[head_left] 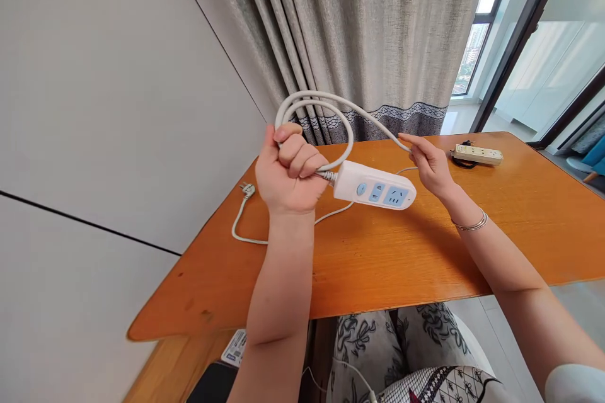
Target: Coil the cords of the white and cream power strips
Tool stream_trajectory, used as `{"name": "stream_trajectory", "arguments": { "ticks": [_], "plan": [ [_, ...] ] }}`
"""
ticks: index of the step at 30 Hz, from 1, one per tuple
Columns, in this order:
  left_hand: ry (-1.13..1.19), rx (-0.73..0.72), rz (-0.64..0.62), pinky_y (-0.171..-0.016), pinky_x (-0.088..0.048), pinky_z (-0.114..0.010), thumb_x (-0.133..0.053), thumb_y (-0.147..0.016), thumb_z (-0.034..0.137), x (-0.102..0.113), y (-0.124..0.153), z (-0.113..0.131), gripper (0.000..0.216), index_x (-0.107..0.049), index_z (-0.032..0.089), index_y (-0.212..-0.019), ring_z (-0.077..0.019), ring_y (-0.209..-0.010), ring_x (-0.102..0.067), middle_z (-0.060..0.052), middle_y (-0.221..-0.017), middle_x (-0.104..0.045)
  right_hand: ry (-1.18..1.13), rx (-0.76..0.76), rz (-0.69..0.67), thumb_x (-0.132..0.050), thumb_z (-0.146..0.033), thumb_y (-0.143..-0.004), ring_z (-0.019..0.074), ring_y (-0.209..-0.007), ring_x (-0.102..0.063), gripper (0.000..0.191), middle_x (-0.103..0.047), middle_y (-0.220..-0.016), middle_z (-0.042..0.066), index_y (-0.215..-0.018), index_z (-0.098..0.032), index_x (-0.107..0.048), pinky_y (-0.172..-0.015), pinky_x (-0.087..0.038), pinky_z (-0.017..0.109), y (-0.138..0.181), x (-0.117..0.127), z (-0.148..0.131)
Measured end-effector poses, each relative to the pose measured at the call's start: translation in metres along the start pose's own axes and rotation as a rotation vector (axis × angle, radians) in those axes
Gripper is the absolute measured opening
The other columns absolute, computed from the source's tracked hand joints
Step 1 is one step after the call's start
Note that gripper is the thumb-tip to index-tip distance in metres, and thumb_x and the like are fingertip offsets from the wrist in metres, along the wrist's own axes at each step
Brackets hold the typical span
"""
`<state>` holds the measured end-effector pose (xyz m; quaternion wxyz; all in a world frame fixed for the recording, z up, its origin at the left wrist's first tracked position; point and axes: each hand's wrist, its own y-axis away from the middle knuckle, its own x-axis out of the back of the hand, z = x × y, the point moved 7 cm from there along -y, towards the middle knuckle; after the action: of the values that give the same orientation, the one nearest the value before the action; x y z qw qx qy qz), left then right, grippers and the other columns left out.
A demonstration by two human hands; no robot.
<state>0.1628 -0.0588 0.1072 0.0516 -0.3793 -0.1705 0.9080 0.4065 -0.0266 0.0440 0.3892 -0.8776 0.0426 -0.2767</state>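
Note:
My left hand (pixel 289 171) is closed in a fist around loops of white cable (pixel 316 104), right where the cable enters a white power strip (pixel 375 186) with blue sockets. The strip juts out to the right of the fist, held above the orange wooden table (pixel 520 220). My right hand (pixel 428 160) pinches the same cable further along, just right of the strip. The rest of the cable trails down onto the table and ends in a plug (pixel 246 189) lying at the left edge.
A second, cream power strip (pixel 477 154) with a dark cord lies at the table's far right. A grey curtain (pixel 368 38) hangs behind, with a white wall to the left and glass doors to the right. My patterned lap shows below the table edge.

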Motion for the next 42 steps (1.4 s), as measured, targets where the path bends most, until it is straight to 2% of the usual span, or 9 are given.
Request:
{"name": "stream_trajectory", "arguments": {
  "ticks": [4, 9, 12, 17, 25, 30, 33, 38, 42],
  "plan": [
    [-0.029, 0.012, 0.045, -0.035, -0.016, -0.023, -0.023, -0.111, 0.032, 0.000, 0.000, 0.002, 0.045, -0.035, 0.023, -0.069, -0.0106, -0.041, 0.000, 0.008, -0.051, -0.004, 0.331, 0.009, -0.281, -0.032, -0.023, -0.103, 0.0215, -0.105, -0.068, 0.049, -0.074, -0.122, 0.012, -0.138, -0.021, -0.066, -0.085, -0.051, 0.032, 0.002, -0.017, -0.013],
    [-0.053, 0.062, 0.048, -0.035, -0.018, -0.022, -0.038, -0.109, 0.042, -0.006, -0.004, -0.015, 0.046, -0.034, 0.022, -0.067, -0.0092, -0.038, -0.005, 0.009, -0.051, -0.005, 0.704, -0.025, -0.555, -0.034, -0.022, -0.103, 0.0197, -0.080, -0.066, 0.051, -0.075, -0.104, 0.010, -0.147, -0.026, -0.061, -0.060, -0.034, 0.028, 0.009, -0.027, -0.036],
    [-0.043, 0.067, 0.063, -0.036, -0.020, -0.020, -0.035, -0.109, 0.044, -0.008, -0.004, -0.021, 0.047, -0.034, 0.022, -0.067, -0.0084, -0.037, -0.008, 0.009, -0.049, -0.008, 0.805, 0.004, -0.577, -0.036, -0.026, -0.102, 0.0180, -0.071, -0.061, 0.051, -0.072, -0.099, 0.010, -0.147, -0.028, -0.061, -0.055, -0.023, 0.031, 0.011, -0.023, -0.049],
    [0.008, 0.133, 0.071, -0.036, -0.019, -0.019, -0.019, -0.112, 0.041, -0.012, 0.001, -0.025, 0.050, -0.032, 0.022, -0.067, -0.0080, -0.035, -0.007, 0.009, -0.047, -0.009, 0.880, -0.028, -0.526, -0.032, -0.025, -0.103, 0.0175, -0.072, -0.060, 0.055, -0.070, -0.102, 0.012, -0.152, -0.028, -0.055, -0.055, -0.019, 0.032, 0.010, -0.017, -0.052],
    [-0.065, 0.280, -0.013, -0.038, -0.022, -0.017, -0.036, -0.108, 0.050, -0.018, 0.008, -0.055, 0.051, -0.029, 0.021, -0.067, -0.0063, -0.034, -0.015, 0.010, -0.046, -0.015, 0.865, 0.004, -0.674, -0.037, -0.021, -0.099, 0.0179, -0.072, -0.058, 0.048, -0.071, -0.091, 0.009, -0.133, -0.028, -0.071, -0.055, -0.018, 0.032, 0.020, -0.031, -0.062],
    [-0.196, 0.288, -0.133, -0.040, -0.028, -0.017, -0.045, -0.105, 0.051, -0.022, 0.011, -0.066, 0.052, -0.032, 0.021, -0.064, -0.0063, -0.035, -0.022, 0.009, -0.045, -0.024, 0.835, 0.118, -0.651, -0.045, -0.021, -0.094, 0.0153, -0.064, -0.051, 0.039, -0.071, -0.083, 0.007, -0.116, -0.024, -0.077, -0.054, -0.017, 0.032, 0.022, -0.027, -0.077],
    [-0.283, 0.215, -0.212, -0.046, -0.038, -0.018, -0.053, -0.101, 0.053, -0.024, 0.010, -0.070, 0.052, -0.038, 0.020, -0.063, -0.0077, -0.042, -0.041, 0.006, -0.049, -0.040, 0.794, 0.280, -0.589, -0.047, -0.023, -0.094, 0.0138, -0.058, -0.046, 0.033, -0.070, -0.079, 0.005, -0.105, -0.020, -0.078, -0.054, -0.016, 0.032, 0.028, -0.025, -0.093],
    [-0.379, 0.162, -0.297, -0.061, -0.052, -0.023, -0.061, -0.096, 0.055, -0.028, 0.013, -0.079, 0.052, -0.046, 0.019, -0.063, -0.0135, -0.068, -0.065, -0.003, -0.070, -0.065, 0.642, 0.590, -0.359, -0.042, -0.017, -0.101, 0.0130, -0.059, -0.050, 0.033, -0.068, -0.074, 0.003, -0.096, -0.016, -0.074, -0.054, -0.025, 0.031, 0.040, -0.014, -0.122],
    [-0.464, 0.194, -0.410, -0.048, -0.045, -0.022, -0.066, -0.091, 0.059, -0.033, 0.021, -0.083, 0.050, -0.055, 0.018, -0.066, -0.0109, -0.052, -0.059, -0.001, -0.063, -0.063, 0.537, 0.646, -0.130, -0.048, -0.034, -0.107, 0.0135, -0.069, -0.057, 0.030, -0.070, -0.082, 0.003, -0.098, -0.021, -0.074, -0.061, -0.039, 0.029, 0.033, 0.006, -0.127]
  ]
}}
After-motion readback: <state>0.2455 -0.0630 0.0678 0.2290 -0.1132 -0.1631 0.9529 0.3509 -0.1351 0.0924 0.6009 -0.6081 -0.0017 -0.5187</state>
